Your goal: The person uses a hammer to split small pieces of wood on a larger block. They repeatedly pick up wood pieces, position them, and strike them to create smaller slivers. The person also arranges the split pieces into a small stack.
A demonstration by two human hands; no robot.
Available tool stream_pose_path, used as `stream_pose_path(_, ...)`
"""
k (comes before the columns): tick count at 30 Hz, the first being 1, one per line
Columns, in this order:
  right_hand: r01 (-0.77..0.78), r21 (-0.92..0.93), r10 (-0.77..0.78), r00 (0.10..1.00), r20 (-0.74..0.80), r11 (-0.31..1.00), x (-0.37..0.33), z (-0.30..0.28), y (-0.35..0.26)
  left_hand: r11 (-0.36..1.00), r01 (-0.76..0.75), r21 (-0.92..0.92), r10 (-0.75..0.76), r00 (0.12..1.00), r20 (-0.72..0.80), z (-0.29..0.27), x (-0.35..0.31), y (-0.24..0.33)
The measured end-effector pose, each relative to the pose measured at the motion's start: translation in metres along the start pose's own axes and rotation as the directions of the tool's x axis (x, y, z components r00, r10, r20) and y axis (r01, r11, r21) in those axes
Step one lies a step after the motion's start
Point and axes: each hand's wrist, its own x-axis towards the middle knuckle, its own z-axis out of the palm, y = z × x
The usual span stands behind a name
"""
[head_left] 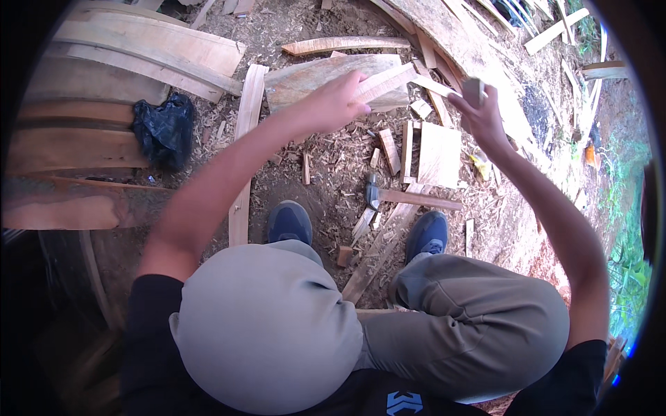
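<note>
Black plastic lies crumpled as a bag (163, 130) well to the left of a hammer (416, 199), which rests on shavings just ahead of a seated worker's shoes (290, 220). Closer to the hammer, also on its left, a long pale board (241, 173) stretches along the ground. Beyond the hammer's head and a little left, the left hand (340, 102) pinches one end of a short wooden piece (386, 83) between thumb and fingers, its free end slanting away to the right. The piece looks light, stiff and dry, rough rather than slippery, sturdy under a squeeze yet apt to splinter along the grain; the end now in the grip, taken by its edges, seems the sound place to hold. A squarish board (439, 156) lies just beyond the hammer's handle. Farther out and to the right of the hammer, the right hand (483, 118) curls its fingers around a grey-ended tool (474, 92), probably hard, heavier than the wood and best held in a full fist; whether the pale strip (433, 85) beside it belongs to it cannot be told.
</note>
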Motion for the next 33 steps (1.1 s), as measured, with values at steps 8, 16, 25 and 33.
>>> stream_pose_path(8, 0.077, -0.126, -0.041, 0.963, 0.268, 0.989, 0.017, 0.055, -0.073, 0.834, 0.016, 0.551, 0.029, 0.997, -0.072, 0.002, 0.054, -0.027)
stream_pose_path(16, 0.015, 0.109, -0.034, 0.984, 0.174, 0.994, 0.024, 0.090, -0.040, 0.906, -0.015, 0.424, 0.215, 0.878, -0.429, 0.011, 0.013, -0.077)
stream_pose_path(25, 0.259, -0.030, -0.244, 0.939, 0.244, 0.966, 0.022, 0.096, -0.031, 0.934, 0.046, 0.354, 0.165, 0.823, -0.543, 0.033, 0.012, -0.075)
stream_pose_path(33, 0.332, 0.153, -0.343, 0.938, 0.053, 0.931, 0.043, 0.078, -0.013, 0.996, 0.013, 0.083, 0.023, 0.909, -0.416, 0.016, 0.006, -0.054)
